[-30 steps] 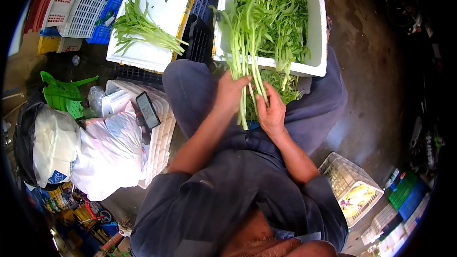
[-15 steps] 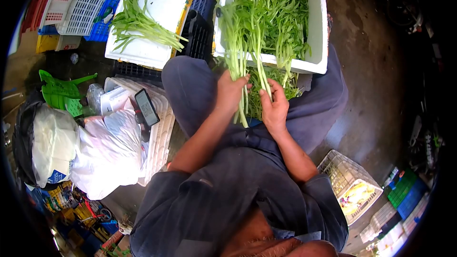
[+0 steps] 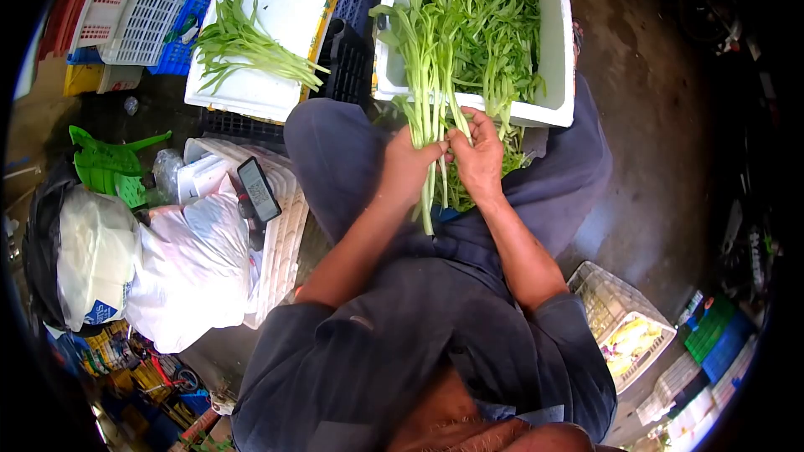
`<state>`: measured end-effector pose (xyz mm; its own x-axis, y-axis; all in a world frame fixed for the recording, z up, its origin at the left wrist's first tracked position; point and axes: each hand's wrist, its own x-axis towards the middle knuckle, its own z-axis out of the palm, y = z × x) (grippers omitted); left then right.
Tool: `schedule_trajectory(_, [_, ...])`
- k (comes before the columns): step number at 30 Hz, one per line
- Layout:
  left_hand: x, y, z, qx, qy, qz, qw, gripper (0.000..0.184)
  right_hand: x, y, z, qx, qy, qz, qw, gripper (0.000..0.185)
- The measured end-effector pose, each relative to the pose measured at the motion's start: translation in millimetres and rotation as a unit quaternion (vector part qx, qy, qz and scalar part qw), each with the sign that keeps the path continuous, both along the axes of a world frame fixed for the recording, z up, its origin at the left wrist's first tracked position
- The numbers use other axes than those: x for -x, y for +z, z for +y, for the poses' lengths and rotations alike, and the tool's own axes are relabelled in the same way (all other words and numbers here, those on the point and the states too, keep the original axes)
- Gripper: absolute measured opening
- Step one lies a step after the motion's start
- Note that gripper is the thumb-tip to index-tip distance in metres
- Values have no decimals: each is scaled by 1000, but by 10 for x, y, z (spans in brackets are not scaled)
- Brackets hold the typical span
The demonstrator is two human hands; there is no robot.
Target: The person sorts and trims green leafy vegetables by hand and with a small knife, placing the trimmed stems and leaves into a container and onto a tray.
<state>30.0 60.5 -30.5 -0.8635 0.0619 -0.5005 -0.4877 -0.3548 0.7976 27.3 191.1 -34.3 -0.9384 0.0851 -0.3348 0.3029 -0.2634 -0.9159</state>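
Observation:
My left hand (image 3: pixel 410 159) is closed round a bunch of water spinach (image 3: pixel 430 88), its pale stems hanging below the fist and its leaves reaching up over the box rim. Close beside it, my right hand (image 3: pixel 479 157) grips the lower part of more greens of the same kind, and the fingers of both hands nearly touch. Behind them stands a white foam box (image 3: pixel 559 50) heaped with loose leafy greens. More greens lie below the hands between my legs, partly hidden by them.
A separate bunch of greens (image 3: pixel 251 46) lies on a white foam lid (image 3: pixel 289 0) at left. Nearer are a phone (image 3: pixel 259 188) on a pale crate (image 3: pixel 280 251), a white plastic bag (image 3: pixel 193 264) and a green plastic piece (image 3: pixel 105 159). Another crate (image 3: pixel 620 318) stands at right.
My right hand has moved up and left to meet my left hand. The stems it holds now lie closer to the left bunch.

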Motion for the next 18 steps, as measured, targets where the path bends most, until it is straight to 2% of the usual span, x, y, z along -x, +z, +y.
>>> schedule_trajectory(2, [27,2,-51,-45,-1,-33,998,29,-27,-24,22,-17,18,30,999,40])
schedule_trajectory(5, [60,18,-111,-102,4,-86,991,29,-71,33,3,73,-36,36,996,41])
schedule_trajectory(9, [71,0,-139,-190,27,-64,979,24,-237,37,66,100,-51,45,993,43])
schedule_trajectory(13, [113,-11,-129,-133,44,-80,987,21,-450,30,265,85,-67,45,993,45])
schedule_trajectory(14, [115,-4,-137,-129,19,-77,988,28,-463,51,300,75,-67,42,994,45])
schedule_trajectory(17, [127,100,-178,-133,-3,-89,987,31,-504,39,397,64,-74,40,994,43])
schedule_trajectory(18, [143,103,-218,-132,20,-90,987,29,-510,61,430,59,-88,46,993,43])
